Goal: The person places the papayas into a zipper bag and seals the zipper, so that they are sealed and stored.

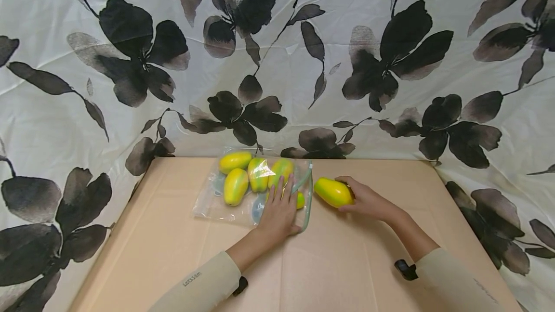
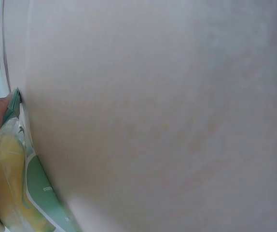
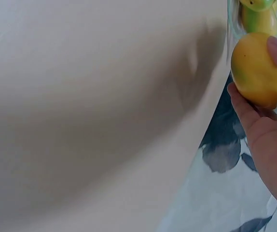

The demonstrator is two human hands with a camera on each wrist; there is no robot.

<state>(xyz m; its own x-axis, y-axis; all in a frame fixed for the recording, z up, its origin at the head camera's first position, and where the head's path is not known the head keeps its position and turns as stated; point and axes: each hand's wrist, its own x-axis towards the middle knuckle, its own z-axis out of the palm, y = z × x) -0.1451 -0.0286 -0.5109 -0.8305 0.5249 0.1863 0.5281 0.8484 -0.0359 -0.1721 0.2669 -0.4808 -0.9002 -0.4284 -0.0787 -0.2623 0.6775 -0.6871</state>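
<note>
Apparently you're mid-transfer at the clear bag [image 1: 240,213], right hand [image 1: 368,201] with fingers curled round a yellow-green fruit [image 1: 333,192] just outside its mouth [image 1: 309,206], left hand [image 1: 277,215] with fingers spread over it, so next likely calls for keeping that mouth wide.

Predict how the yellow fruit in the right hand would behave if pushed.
The yellow fruit would probably roll unevenly, being rounded but elongated. Its glossy skin suggests it may be slippery. It is likely firm: no dent shows where the right hand grips it.
</note>
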